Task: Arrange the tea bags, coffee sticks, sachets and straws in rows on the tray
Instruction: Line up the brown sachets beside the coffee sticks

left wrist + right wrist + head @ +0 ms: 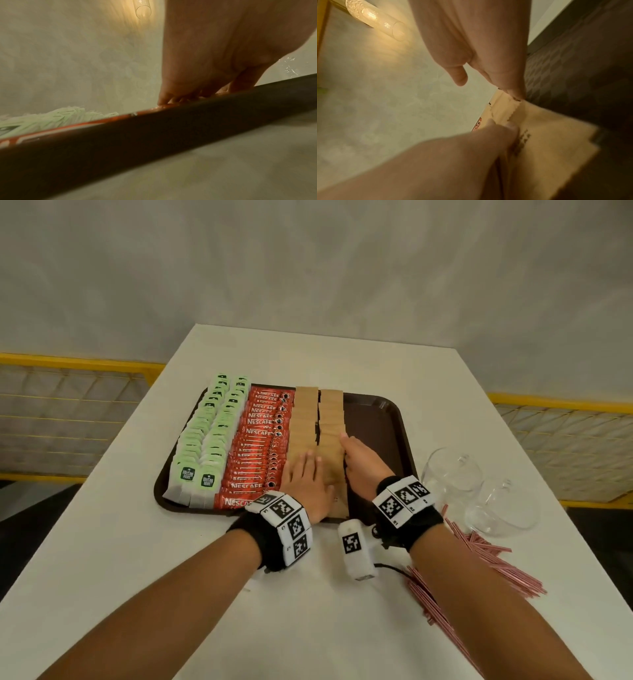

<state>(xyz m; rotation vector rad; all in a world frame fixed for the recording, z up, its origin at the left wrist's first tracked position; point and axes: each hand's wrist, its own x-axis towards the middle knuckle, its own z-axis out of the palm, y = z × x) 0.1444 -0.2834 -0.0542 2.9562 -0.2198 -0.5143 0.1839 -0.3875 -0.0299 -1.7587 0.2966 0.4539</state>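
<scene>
A brown tray (376,422) on the white table holds two rows of green tea bags (205,440), a row of red coffee sticks (255,446) and two rows of tan paper sachets (315,419). My left hand (305,474) lies flat with straight fingers on the near sachets. My right hand (356,453) presses with straight fingers against the right edge of the right sachet row (539,135). In the left wrist view the tray rim (154,135) hides most of the left hand's fingers (171,100). Red-and-white straws (486,553) lie loose on the table at the right, under my right forearm.
Two empty glass cups (479,491) stand on the table right of the tray. The tray's right part (590,67) is bare. A yellow wire fence (68,412) runs behind the table on both sides. A white tagged sensor block (354,546) hangs below my right wrist.
</scene>
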